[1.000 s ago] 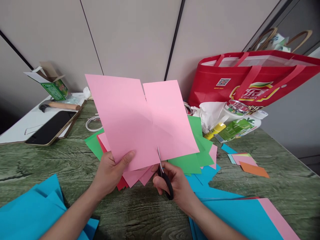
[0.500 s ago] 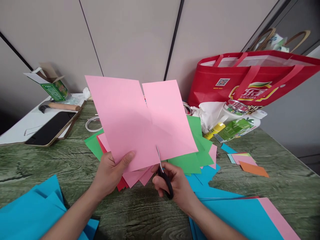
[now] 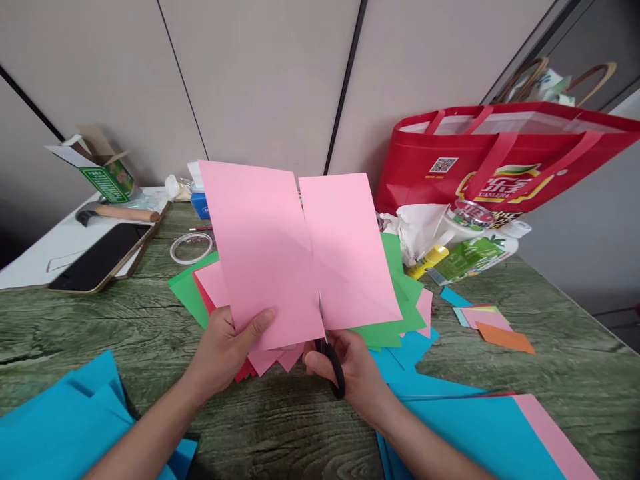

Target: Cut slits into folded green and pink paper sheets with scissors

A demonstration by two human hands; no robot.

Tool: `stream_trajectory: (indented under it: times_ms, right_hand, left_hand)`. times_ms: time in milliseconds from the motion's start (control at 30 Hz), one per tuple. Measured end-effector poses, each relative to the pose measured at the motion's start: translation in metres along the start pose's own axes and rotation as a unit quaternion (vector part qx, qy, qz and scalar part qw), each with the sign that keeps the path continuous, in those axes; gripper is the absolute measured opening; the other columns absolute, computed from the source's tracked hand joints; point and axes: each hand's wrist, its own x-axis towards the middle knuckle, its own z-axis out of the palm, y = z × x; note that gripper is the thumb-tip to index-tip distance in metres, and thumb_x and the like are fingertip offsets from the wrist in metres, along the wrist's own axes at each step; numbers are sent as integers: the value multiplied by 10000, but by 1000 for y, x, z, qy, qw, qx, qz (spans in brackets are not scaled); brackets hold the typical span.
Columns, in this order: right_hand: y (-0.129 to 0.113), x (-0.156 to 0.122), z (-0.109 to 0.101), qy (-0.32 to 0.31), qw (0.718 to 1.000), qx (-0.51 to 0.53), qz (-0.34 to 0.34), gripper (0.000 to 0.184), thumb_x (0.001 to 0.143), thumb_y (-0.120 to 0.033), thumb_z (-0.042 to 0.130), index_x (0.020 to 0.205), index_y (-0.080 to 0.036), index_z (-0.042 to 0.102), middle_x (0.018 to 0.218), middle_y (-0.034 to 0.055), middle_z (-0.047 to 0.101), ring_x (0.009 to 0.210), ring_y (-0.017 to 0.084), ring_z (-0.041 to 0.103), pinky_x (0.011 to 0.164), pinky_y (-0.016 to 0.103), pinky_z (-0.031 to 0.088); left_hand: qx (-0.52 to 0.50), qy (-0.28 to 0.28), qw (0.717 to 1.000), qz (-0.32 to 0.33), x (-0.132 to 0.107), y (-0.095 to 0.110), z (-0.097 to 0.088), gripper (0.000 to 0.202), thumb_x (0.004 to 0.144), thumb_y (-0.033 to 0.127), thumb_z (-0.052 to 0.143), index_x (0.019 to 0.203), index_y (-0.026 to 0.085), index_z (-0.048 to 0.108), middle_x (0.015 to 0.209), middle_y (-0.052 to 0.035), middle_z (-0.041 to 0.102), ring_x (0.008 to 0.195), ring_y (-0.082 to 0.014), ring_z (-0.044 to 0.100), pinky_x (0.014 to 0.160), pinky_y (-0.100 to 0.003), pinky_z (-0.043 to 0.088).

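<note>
Pinched a pink rectangular paper sheet (image 3: 265, 253) in the left hand (image 3: 223, 350) above the green wood-grain table (image 3: 280, 427); clasped black-handled metal scissors (image 3: 339, 377) in the right hand (image 3: 356, 365), with blades (image 3: 321, 310) at the sheet's lower edge.

The green wood-grained bench (image 3: 270, 427) carries blue sheets (image 3: 60, 413) toward its near-left corner. Coloured scraps (image 3: 505, 338) lie near its right edge, a tape roll (image 3: 192, 261) toward its back edge.
</note>
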Motion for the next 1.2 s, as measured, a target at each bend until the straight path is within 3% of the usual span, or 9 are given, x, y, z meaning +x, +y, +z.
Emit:
stream_trajectory:
  times_ms: [500, 833, 1000, 1200]
  right_hand:
    - [7, 1, -4, -1, 1000, 2, -2, 310, 626, -395, 680, 787, -172, 537, 476, -75, 443, 407, 74, 375, 406, 205, 319]
    - [6, 0, -1, 6, 999, 31, -5, 309, 617, -349, 692, 805, -157, 540, 478, -79, 443, 394, 56, 351, 378, 189, 323]
    - [8, 0, -2, 10, 1000, 15, 3, 272, 636, -356, 677, 739, -149, 535, 499, -64, 471, 377, 50, 371, 373, 191, 318]
    - [7, 1, -2, 17, 999, 46, -3, 278, 619, -318, 701, 770, -150, 539, 558, -36, 534, 463, 82, 455, 451, 205, 379]
  left_hand:
    - [-14, 5, 1000, -3, 0, 0, 0, 227, 676, 310, 645, 855, 174, 681, 748, -28, 674, 722, -211, 592, 653, -318, 498]
    - [-101, -8, 994, -46, -1, 7, 5, 193, 676, 265, 658, 832, 152, 665, 722, -25, 674, 681, -178, 597, 634, -308, 507]
    - [-154, -36, 985, -76, 0, 10, 7, 167, 692, 238, 651, 827, 140, 646, 737, -34, 682, 647, -154, 596, 619, -293, 509]
    - [-140, -51, 986, -71, -1, 8, 8, 150, 705, 243, 642, 807, 135, 650, 703, -22, 669, 637, -142, 585, 591, -257, 501]
